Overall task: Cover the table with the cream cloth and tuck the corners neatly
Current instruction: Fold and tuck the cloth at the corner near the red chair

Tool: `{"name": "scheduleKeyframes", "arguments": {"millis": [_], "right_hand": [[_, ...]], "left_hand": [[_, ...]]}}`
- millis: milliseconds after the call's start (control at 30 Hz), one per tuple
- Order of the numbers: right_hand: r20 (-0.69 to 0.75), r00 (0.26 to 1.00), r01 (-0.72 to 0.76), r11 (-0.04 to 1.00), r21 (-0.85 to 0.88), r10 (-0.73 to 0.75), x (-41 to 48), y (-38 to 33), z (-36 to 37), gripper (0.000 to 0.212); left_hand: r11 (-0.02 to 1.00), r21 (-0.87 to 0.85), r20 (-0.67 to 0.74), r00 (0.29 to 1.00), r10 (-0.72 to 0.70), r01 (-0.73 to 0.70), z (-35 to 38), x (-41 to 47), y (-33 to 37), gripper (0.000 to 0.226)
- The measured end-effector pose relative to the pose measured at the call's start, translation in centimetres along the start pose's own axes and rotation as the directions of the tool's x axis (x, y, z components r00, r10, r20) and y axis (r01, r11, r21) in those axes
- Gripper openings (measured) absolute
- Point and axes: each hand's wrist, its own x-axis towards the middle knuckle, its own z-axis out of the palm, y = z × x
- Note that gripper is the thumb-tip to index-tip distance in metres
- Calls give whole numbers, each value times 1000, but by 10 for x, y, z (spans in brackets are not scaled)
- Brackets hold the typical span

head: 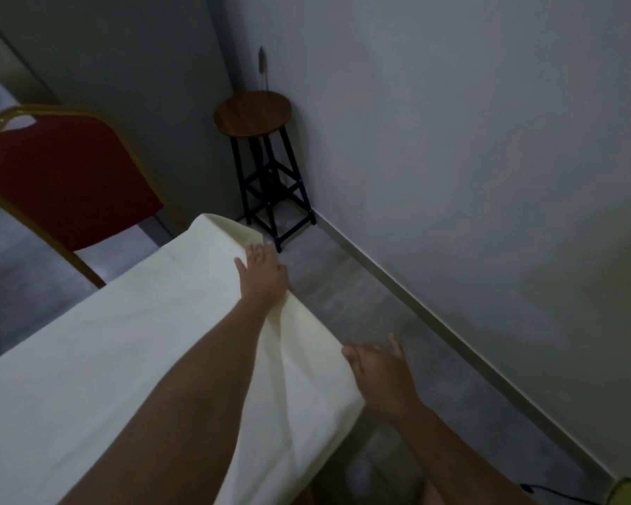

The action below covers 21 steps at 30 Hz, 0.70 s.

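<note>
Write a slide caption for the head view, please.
Left hand flat on the cream cloth near a far corner; right hand open at its side edge.

The room is dim under flat grey light from no visible source, the cream cloth (88,359) its brightest patch, the walls (489,140) bowing at the edges, everything slightly soft.

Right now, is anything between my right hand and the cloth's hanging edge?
Nothing visible. Your right hand is open right beside the cloth, fingertips at its hanging edge; the stool stands away in the corner.
</note>
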Motion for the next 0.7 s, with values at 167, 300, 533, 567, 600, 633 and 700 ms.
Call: {"name": "scheduleKeyframes", "arguments": {"millis": [167, 300, 533, 567, 600, 633, 700], "right_hand": [[167, 986, 26, 999, -42, -19, -16, 84, -24, 43], [306, 952, 9, 998, -61, 10, -12, 149, -28, 47], [420, 905, 128, 983, -128, -63, 32, 164, -56, 49], [419, 903, 163, 978, -132, -94, 43, 160, -61, 49], [422, 898, 196, 971, -135, -123, 55, 155, -66, 49], [423, 894, 223, 965, -137, -147, 67, 151, -69, 49], [414, 889, 270, 953, -136, -193, 95, 143, -73, 50]], "left_hand": [[992, 117, 15, 998, -57, 55, 12, -34, 23, 57], [986, 122, -57, 993, -107, 113, 36, -70, 55, 56], [980, 28, -119, 974, -194, 199, 45, -103, 73, 57], [972, 10, -133, 964, -232, 235, 44, -101, 73, 57], [963, -4, -140, 953, -268, 271, 42, -97, 73, 57], [955, -12, -144, 944, -296, 297, 40, -93, 73, 57], [939, -27, -155, 927, -342, 342, 38, -77, 73, 56]]}}
